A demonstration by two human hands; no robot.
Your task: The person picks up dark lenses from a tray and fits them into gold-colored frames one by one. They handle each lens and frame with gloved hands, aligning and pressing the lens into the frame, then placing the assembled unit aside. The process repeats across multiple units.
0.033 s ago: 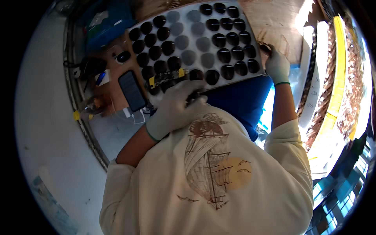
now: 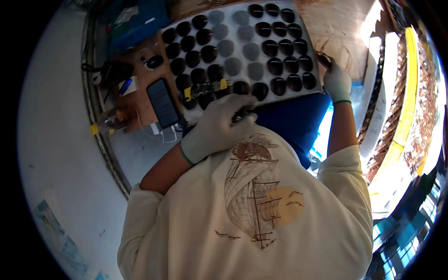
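A white board (image 2: 242, 90) carries rows of dark round lenses (image 2: 263, 30), with two columns of paler grey lenses (image 2: 245, 32) among them. At its near edge my left hand (image 2: 219, 123), in a pale glove, has its fingers curled round a small dark piece (image 2: 241, 114), mostly hidden. Past the board's right edge, my gloved right hand (image 2: 337, 83) grips a dark brown piece with thin curved arms, which looks like a pair of sunglasses (image 2: 324, 60). A black patterned strip with yellow ends (image 2: 205, 89) lies across the lenses near my left hand.
Left of the board are a phone (image 2: 163, 103) with white cables, a computer mouse (image 2: 153, 61), a blue pen (image 2: 125, 87) and a clear bottle with a yellow cap (image 2: 112, 120). A blue bag (image 2: 140, 23) lies behind. Stacked strips with yellow tape (image 2: 405, 107) stand at right.
The whole view has shifted, so the board and nearby things appear slightly farther right. Both hands keep their holds in much the same places.
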